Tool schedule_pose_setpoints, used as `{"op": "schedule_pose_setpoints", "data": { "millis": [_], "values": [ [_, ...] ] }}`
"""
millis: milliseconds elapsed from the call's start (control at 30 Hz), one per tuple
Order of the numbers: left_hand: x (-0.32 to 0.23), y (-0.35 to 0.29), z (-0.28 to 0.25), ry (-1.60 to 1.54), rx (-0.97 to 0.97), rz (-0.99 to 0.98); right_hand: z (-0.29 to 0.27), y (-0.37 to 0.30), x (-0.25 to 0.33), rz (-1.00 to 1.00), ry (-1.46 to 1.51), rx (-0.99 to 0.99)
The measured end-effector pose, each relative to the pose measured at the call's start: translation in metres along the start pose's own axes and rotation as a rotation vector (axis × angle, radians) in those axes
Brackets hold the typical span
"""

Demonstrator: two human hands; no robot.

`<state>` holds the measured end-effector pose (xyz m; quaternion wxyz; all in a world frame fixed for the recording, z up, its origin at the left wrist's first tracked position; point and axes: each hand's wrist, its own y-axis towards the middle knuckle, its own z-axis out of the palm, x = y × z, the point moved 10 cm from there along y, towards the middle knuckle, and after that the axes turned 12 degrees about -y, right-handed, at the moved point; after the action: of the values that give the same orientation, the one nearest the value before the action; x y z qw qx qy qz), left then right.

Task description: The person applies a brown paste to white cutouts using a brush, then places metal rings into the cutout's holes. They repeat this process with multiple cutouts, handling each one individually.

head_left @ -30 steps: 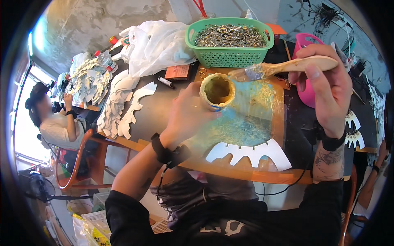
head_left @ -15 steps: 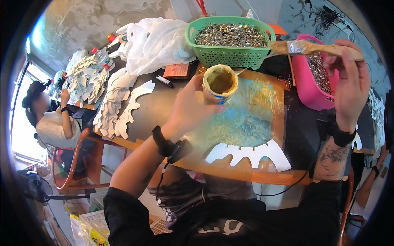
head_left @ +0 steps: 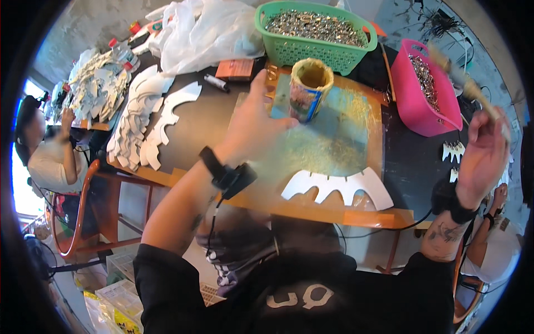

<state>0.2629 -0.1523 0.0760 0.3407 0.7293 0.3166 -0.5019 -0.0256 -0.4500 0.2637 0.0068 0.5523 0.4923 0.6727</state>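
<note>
My left hand (head_left: 253, 119) is open, thumb and fingers spread, just left of a glue-crusted can (head_left: 305, 103) and apart from it. The can stands upright on a stained sheet (head_left: 342, 125), its rim thick with yellowish residue. At the right, raised above the table's side, my right hand (head_left: 485, 153) is shut on the wooden handle of a brush (head_left: 477, 92). The brush is smeared by motion and points up and left. In front of me a white scalloped piece (head_left: 337, 185) with toothed cutouts lies on the sheet's near part.
A green basket (head_left: 311, 53) and a pink basket (head_left: 420, 108) hold many small metal pieces. Stacked white cutouts (head_left: 130, 122) lie on the left, near a marker (head_left: 217, 83), an orange box (head_left: 235, 69) and a white plastic bag (head_left: 206, 39). Other people sit at both sides.
My left hand has let go of the can, which now stands on the sheet. My right hand has moved down slightly with the brush, which has tilted.
</note>
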Motion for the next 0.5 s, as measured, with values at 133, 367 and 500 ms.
{"op": "schedule_pose_setpoints", "data": {
  "millis": [133, 367, 500],
  "values": [
    [-0.056, -0.084, -0.009, 0.409, 0.131, 0.344, 0.056, -0.08, -0.012, 0.17, -0.099, 0.09],
    [-0.064, -0.205, 0.088, 0.592, 0.448, 0.548, 0.136, -0.151, -0.018, 0.366, -0.221, 0.217],
    [-0.049, -0.206, 0.1, 0.598, 0.446, 0.499, 0.165, -0.157, -0.018, 0.272, -0.334, 0.32]
  ]
}}
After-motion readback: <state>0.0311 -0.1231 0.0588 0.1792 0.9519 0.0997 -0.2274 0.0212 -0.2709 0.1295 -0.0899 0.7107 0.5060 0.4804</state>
